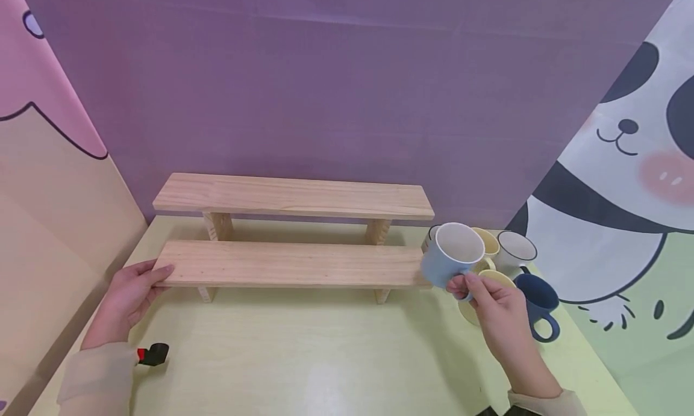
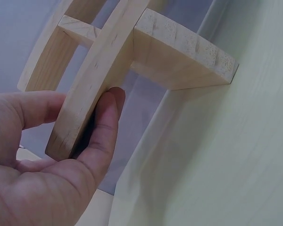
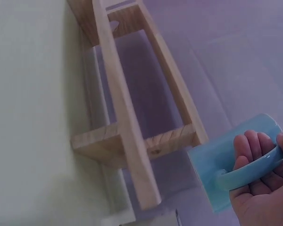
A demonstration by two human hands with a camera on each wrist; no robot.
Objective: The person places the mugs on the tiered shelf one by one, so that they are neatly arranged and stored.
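A two-step wooden shelf (image 1: 293, 264) stands against the back of the table. At its left end, my left hand (image 1: 130, 289) grips the lower board, thumb on top and fingers curled beneath, as the left wrist view shows on the board's end (image 2: 68, 136). My right hand (image 1: 501, 313) holds a light blue mug (image 1: 447, 262) by its handle, upright, near the right end of the lower board. Seen from the right wrist, fingers pass through the handle (image 3: 250, 172) of that mug. Both boards carry nothing.
Behind the right hand several mugs crowd the table's right side: a dark blue one (image 1: 539, 298), a white one with a dark rim (image 1: 515, 250) and yellow ones (image 1: 487, 242). A purple backdrop (image 1: 336, 103) rises behind the shelf. The pale table (image 1: 303, 350) extends in front.
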